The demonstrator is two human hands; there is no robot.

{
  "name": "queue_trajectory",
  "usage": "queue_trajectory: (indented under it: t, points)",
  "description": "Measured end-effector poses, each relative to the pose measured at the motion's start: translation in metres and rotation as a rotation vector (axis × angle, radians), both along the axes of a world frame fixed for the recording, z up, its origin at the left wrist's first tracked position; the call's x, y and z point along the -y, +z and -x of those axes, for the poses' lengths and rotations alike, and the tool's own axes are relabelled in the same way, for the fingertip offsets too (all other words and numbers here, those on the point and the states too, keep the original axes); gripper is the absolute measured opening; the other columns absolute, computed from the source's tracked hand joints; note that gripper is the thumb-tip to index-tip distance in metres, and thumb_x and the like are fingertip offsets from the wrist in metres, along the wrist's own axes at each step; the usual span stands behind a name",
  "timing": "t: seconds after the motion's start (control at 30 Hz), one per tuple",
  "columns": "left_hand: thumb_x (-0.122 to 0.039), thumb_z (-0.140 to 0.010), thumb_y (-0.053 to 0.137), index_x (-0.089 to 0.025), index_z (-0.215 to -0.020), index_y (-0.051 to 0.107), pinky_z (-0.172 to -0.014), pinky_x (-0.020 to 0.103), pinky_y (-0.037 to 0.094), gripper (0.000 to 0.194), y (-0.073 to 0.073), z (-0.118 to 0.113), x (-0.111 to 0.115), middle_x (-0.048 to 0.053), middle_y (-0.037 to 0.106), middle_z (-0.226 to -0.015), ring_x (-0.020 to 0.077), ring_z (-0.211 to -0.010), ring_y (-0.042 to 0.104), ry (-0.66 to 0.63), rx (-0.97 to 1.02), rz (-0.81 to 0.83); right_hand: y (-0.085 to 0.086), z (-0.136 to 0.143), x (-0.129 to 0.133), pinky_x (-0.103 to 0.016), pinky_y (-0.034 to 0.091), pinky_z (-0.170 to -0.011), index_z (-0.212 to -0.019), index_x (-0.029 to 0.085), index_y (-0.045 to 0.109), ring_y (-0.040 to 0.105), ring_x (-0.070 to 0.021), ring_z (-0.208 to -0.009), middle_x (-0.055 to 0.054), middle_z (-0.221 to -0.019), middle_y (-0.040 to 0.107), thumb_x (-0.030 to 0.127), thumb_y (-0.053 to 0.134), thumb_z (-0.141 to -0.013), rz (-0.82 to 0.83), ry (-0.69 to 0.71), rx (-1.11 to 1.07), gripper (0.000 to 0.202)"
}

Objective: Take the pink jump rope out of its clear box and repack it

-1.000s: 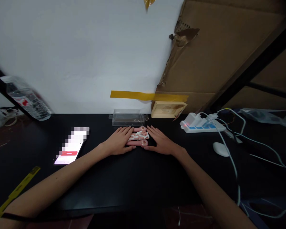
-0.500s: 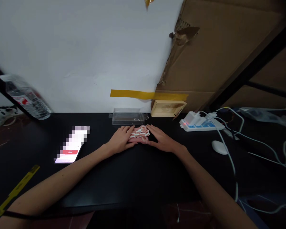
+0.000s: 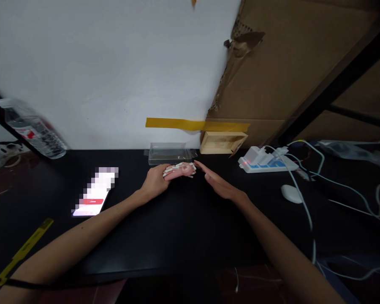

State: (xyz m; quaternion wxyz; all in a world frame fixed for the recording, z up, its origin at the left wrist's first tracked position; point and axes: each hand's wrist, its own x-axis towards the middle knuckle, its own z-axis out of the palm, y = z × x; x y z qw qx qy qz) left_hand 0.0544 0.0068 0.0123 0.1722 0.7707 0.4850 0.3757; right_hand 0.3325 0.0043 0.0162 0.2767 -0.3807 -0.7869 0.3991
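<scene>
A small pink-and-white bundle (image 3: 176, 172), with a pink roll along its near side and white strips along its top, is in my left hand (image 3: 156, 181). That hand closes round the bundle's left end; most of its fingers are hidden behind it. I cannot make out exactly what the bundle is. My right hand (image 3: 217, 180) stands on edge just right of the bundle, fingers stretched out and holding nothing. Behind the bundle lies a clear plastic tray (image 3: 170, 154) against the wall.
A light wooden box (image 3: 222, 142) leans by the cardboard. To the right are a power strip (image 3: 267, 164) with plugs, a white mouse-shaped object (image 3: 291, 194) and loose cables. A lit phone (image 3: 96, 192) lies left, with a water bottle (image 3: 34, 131) behind it on the black table (image 3: 164, 236).
My left hand has tipped the bundle up from lying flat, its near side now facing me. My right hand has turned on edge and drawn slightly away from it.
</scene>
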Motion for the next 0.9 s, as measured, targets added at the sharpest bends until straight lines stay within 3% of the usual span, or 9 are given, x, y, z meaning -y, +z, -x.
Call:
queue_trajectory:
  t: [0.13,0.23,0.33,0.43,0.53,0.6,0.73,0.9]
  points:
    - [-0.028,-0.074,0.076,-0.018,-0.100,0.072,-0.076,0.032,0.053,0.029,0.018,-0.004,0.004,0.004,0.075,-0.092,0.0224,-0.083,0.070,0.080,0.307,0.166,-0.007,0.015,-0.007,-0.053,0.014,-0.123,-0.156,0.026,0.030,0.031,-0.0274,-0.148,-0.011,-0.161,0.034,0.075,0.031,-0.094,0.093,0.008,-0.226,0.078]
    - [-0.031,-0.070,0.080,-0.014,-0.085,0.071,-0.069,0.031,0.054,0.024,0.029,-0.013,0.013,0.006,0.073,-0.079,0.0212,-0.074,0.069,0.008,0.605,0.494,-0.005,0.037,-0.016,-0.053,0.026,-0.119,-0.146,0.027,0.044,0.043,-0.0276,-0.141,-0.010,-0.151,0.050,0.076,0.038,-0.091,0.206,0.043,-0.483,0.074]
    - [-0.028,-0.070,0.082,-0.011,-0.091,0.071,-0.072,0.032,0.057,0.029,0.031,-0.021,0.021,0.010,0.074,-0.082,0.0207,-0.074,0.071,-0.129,0.900,0.804,0.006,0.063,-0.027,-0.049,0.034,-0.115,-0.129,0.026,0.058,0.054,-0.0278,-0.131,-0.008,-0.137,0.062,0.066,0.060,-0.086,0.331,0.126,-0.702,0.059]
    - [-0.027,-0.074,0.079,-0.009,-0.093,0.070,-0.071,0.033,0.058,0.027,0.028,-0.024,0.025,0.014,0.074,-0.084,0.0219,-0.075,0.072,-0.210,1.020,0.991,0.018,0.087,-0.037,-0.052,0.045,-0.105,-0.115,0.021,0.063,0.063,-0.0314,-0.117,-0.010,-0.116,0.072,0.056,0.065,-0.082,0.594,0.227,-0.765,0.049]
    - [-0.029,-0.080,0.071,-0.008,-0.094,0.069,-0.074,0.035,0.058,0.025,0.024,-0.020,0.025,0.016,0.075,-0.088,0.0231,-0.078,0.072,-0.324,1.054,1.171,0.021,0.103,-0.043,-0.056,0.044,-0.105,-0.116,0.018,0.062,0.064,-0.0330,-0.116,-0.013,-0.114,0.073,0.053,0.060,-0.083,0.727,0.254,-0.858,0.049]
    - [-0.036,-0.084,0.066,-0.006,-0.099,0.069,-0.082,0.039,0.056,0.034,0.021,-0.017,0.024,0.018,0.075,-0.092,0.0253,-0.083,0.073,-0.429,1.090,1.287,0.018,0.107,-0.044,-0.055,0.043,-0.106,-0.117,0.016,0.062,0.065,-0.0321,-0.116,-0.014,-0.115,0.073,0.050,0.058,-0.084,0.788,0.249,-0.857,0.047]
    - [-0.048,-0.085,0.055,-0.002,-0.111,0.067,-0.097,0.048,0.048,0.054,0.013,-0.016,0.018,0.022,0.074,-0.100,0.0318,-0.097,0.071,-0.624,1.162,1.400,0.012,0.101,-0.042,-0.050,0.047,-0.104,-0.114,0.012,0.064,0.067,-0.0307,-0.112,-0.016,-0.114,0.074,0.047,0.049,-0.089,0.859,0.230,-0.800,0.046]
    - [-0.042,-0.083,0.052,-0.001,-0.110,0.068,-0.101,0.050,0.043,0.051,0.005,-0.029,0.010,0.023,0.074,-0.102,0.0340,-0.102,0.070,-0.700,1.283,1.377,0.019,0.090,-0.039,-0.046,0.057,-0.089,-0.114,0.013,0.065,0.070,-0.0320,-0.104,-0.016,-0.116,0.073,0.056,0.042,-0.091,0.848,0.173,-0.772,0.054]
